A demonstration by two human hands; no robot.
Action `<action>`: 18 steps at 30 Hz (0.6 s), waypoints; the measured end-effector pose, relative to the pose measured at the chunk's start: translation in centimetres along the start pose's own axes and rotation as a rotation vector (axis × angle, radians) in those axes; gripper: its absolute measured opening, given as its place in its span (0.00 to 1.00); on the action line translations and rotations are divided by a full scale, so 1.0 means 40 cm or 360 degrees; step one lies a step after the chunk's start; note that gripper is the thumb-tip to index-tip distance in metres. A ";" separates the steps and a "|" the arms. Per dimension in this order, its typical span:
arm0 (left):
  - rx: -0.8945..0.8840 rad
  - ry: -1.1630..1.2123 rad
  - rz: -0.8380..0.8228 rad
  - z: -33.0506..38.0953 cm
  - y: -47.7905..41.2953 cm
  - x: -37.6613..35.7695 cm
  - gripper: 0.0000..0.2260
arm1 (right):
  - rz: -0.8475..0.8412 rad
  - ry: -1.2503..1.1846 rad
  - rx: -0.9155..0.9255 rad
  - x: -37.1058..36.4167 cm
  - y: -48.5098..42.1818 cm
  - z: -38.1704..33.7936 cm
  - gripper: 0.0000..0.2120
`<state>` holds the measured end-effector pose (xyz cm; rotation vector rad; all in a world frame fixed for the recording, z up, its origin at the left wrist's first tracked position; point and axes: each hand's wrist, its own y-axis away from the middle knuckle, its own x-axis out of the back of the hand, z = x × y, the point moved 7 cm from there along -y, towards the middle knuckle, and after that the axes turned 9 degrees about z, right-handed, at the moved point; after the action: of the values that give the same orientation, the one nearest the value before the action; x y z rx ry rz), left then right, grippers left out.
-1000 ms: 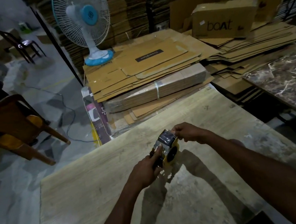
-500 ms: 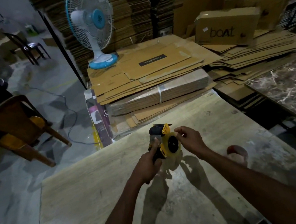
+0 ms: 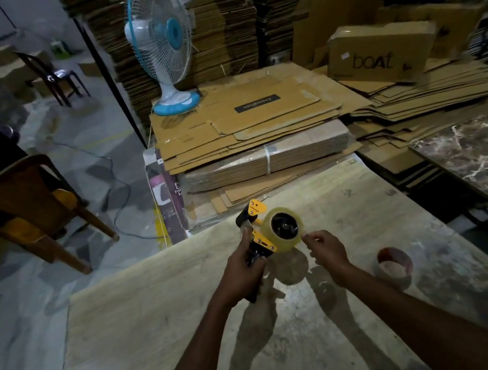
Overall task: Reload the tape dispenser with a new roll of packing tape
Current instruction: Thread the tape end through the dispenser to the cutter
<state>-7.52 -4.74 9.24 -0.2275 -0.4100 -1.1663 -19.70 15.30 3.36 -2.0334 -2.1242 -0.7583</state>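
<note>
And the tape dispenser (image 3: 261,240) is up off the counter (image 3: 161,320), with the new roll (image 3: 287,241) sitting on its hub, clear tape face-on to us. A second ago both hands were closed over the dispenser and hid that roll. Now the right hand (image 3: 325,247) has slid off to the roll's lower right rim, its grip pinched thumb to forefinger there; whether a tape end is caught between them is too small to tell. The left hand (image 3: 245,273) has its grip wrapped round the dispenser's handle. So the roll looks seated, and finding and threading the free end is likely next. Right of the dispenser, well apart, a spent core (image 3: 395,262) lies on the counter.
</note>
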 end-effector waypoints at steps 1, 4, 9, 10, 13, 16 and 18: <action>0.0029 0.0056 -0.0008 -0.001 0.000 -0.001 0.35 | -0.0055 -0.0069 -0.0057 -0.009 0.004 0.006 0.13; 0.0112 0.0210 0.0001 0.004 -0.003 -0.003 0.34 | -0.0176 -0.0300 -0.0253 -0.029 0.017 0.006 0.18; 0.0302 0.0469 0.0067 -0.008 -0.011 -0.006 0.33 | -0.0557 -0.0578 -0.0575 -0.062 0.059 -0.016 0.30; 0.0321 0.0474 0.0078 -0.013 -0.013 -0.007 0.32 | -0.0626 -0.0565 -0.0576 -0.071 0.067 -0.021 0.32; 0.0384 0.0481 0.0104 -0.021 -0.011 -0.017 0.29 | -0.0794 -0.0425 -0.0484 -0.098 0.088 -0.034 0.35; 0.0378 0.0547 0.0110 -0.016 -0.003 -0.039 0.28 | -0.0917 -0.0242 -0.0448 -0.114 0.113 -0.037 0.35; 0.0374 0.0575 0.0124 -0.014 0.001 -0.053 0.28 | -0.0950 -0.0150 -0.0449 -0.119 0.122 -0.037 0.37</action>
<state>-8.06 -3.14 7.84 0.1695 -0.2136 -1.0459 -14.94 10.28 4.06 -1.5507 -2.8656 -1.1020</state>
